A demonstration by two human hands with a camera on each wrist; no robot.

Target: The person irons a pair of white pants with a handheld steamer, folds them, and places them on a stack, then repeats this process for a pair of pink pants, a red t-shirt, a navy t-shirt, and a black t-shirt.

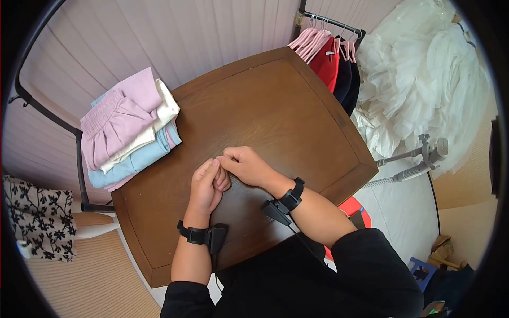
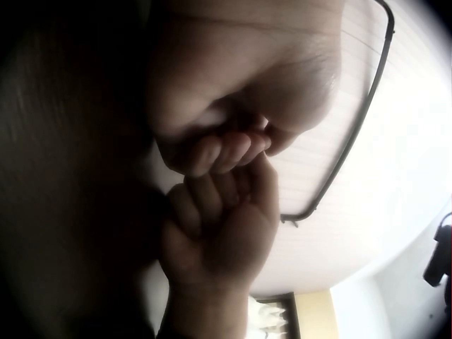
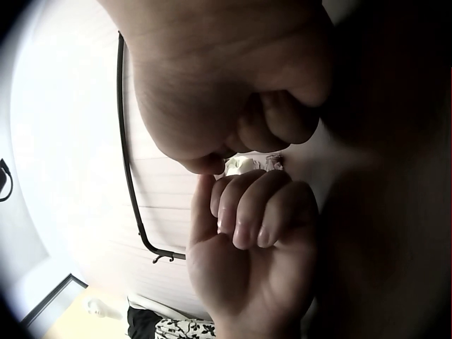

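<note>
Over the near middle of the brown wooden table (image 1: 254, 106), my left hand (image 1: 207, 183) and right hand (image 1: 246, 165) meet, knuckles and thumbs close together. Both have their fingers curled in toward the palm, and no object shows in either. In the left wrist view, the left hand (image 2: 240, 78) is at the top with the right hand (image 2: 219, 244) below it. The right wrist view has the right hand (image 3: 219, 85) above and the curled fingers of the left hand (image 3: 254, 261) beneath. A stack of folded clothes (image 1: 122, 122), lilac, white and light blue, lies at the table's left.
Behind the table's right corner, a rack carries pink hangers (image 1: 313, 42) and a red garment (image 1: 324, 69). White tulle (image 1: 419, 79) hangs at the right, above a grey steamer-like device (image 1: 419, 164). A black rail (image 1: 50, 116) and a floral-patterned skirt (image 1: 40, 217) stand at the left.
</note>
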